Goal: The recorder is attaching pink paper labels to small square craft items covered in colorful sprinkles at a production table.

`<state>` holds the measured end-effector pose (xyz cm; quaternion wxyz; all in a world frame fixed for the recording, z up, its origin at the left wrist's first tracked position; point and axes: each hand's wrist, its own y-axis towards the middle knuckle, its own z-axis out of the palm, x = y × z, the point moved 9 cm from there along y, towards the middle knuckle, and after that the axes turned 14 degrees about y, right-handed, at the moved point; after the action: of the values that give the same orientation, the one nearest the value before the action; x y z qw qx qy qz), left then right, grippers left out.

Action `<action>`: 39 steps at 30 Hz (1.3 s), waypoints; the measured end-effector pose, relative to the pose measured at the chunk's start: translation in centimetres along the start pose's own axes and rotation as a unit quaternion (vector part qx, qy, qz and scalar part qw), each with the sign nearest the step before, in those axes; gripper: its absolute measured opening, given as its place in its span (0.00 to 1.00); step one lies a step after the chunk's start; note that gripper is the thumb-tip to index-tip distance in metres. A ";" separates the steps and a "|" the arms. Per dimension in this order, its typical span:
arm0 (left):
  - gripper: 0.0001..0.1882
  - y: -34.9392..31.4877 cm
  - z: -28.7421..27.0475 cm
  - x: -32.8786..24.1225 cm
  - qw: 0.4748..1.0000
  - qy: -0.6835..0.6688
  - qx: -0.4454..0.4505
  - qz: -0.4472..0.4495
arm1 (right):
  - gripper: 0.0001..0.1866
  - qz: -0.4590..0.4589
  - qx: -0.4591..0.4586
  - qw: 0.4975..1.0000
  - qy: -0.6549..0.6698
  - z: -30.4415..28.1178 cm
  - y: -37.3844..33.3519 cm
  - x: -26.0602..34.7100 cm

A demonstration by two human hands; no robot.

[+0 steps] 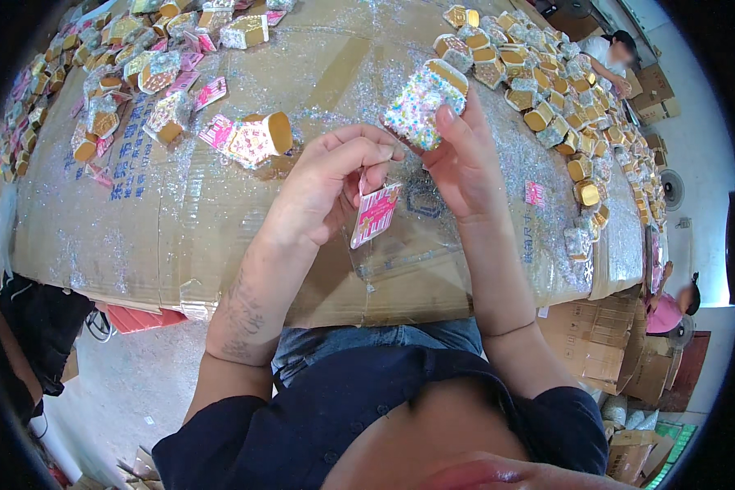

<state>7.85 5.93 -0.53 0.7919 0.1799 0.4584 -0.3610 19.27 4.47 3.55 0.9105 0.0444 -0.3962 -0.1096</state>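
Above a glitter-strewn cardboard worktop [220, 212], the right hand [465, 159] pinches a sprinkle-covered gold-rimmed box [423, 100] at twelve o'clock. The left hand [335, 175] grips a clear bag with pink card [375, 214]. Judged best: hold the bag mouth wide, slide the box in squarely.

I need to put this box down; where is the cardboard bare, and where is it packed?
Bare cardboard lies near the front edge, left of the left hand, and in the far middle strip between both piles. Crowded: the left pile and right pile. The right hand holds a box.
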 end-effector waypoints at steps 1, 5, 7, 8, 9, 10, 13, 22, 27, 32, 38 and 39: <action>0.09 0.0 -0.1 0.0 1.000 0.000 -0.002 -0.001 | 0.28 -0.005 0.000 1.000 -0.001 0.1 0.0 0.1; 0.09 0.1 -0.3 0.3 1.000 0.002 0.001 0.002 | 0.28 0.002 0.001 1.000 -0.002 0.0 0.0 0.0; 0.08 0.1 -0.3 0.5 0.999 -0.029 0.020 0.003 | 0.28 -0.003 -0.001 1.000 -0.004 0.1 0.0 -0.1; 0.08 0.0 -0.3 0.5 0.999 -0.028 0.019 0.004 | 0.28 -0.002 -0.001 1.000 -0.003 0.0 -0.1 -0.1; 0.07 0.1 -0.2 0.5 0.999 -0.031 0.016 0.004 | 0.28 -0.004 -0.001 1.000 -0.008 -0.2 -0.1 0.0; 0.07 0.1 -0.3 0.5 0.999 -0.034 0.011 0.003 | 0.29 -0.005 -0.002 1.000 -0.012 -0.3 -0.1 0.0; 0.08 0.1 -0.1 0.5 1.000 -0.027 0.013 0.002 | 0.30 0.005 -0.001 1.000 -0.013 -0.1 -0.3 0.0; 0.09 0.3 -0.2 0.8 0.998 -0.049 0.028 -0.008 | 0.34 0.005 0.009 1.000 -0.018 -0.2 0.0 0.0; 0.10 0.2 0.0 1.0 0.998 -0.055 0.032 -0.027 | 0.38 -0.003 0.014 0.999 -0.039 -0.4 0.0 0.4; 0.09 0.4 -0.6 1.5 0.996 -0.070 0.040 -0.037 | 0.43 -0.063 0.041 0.994 -0.083 0.6 0.1 1.2; 0.08 0.6 -0.6 1.0 0.997 -0.070 0.041 -0.017 | 0.47 -0.120 0.073 0.980 -0.137 1.9 -0.1 2.5; 0.08 0.4 -0.8 0.9 0.997 -0.069 0.032 -0.016 | 0.47 -0.127 0.083 0.980 -0.131 2.1 -0.1 2.5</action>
<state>7.95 6.28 -1.74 0.8098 0.1723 0.3935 -0.3997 19.40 3.81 6.72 0.8226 0.1547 -0.5109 -0.1958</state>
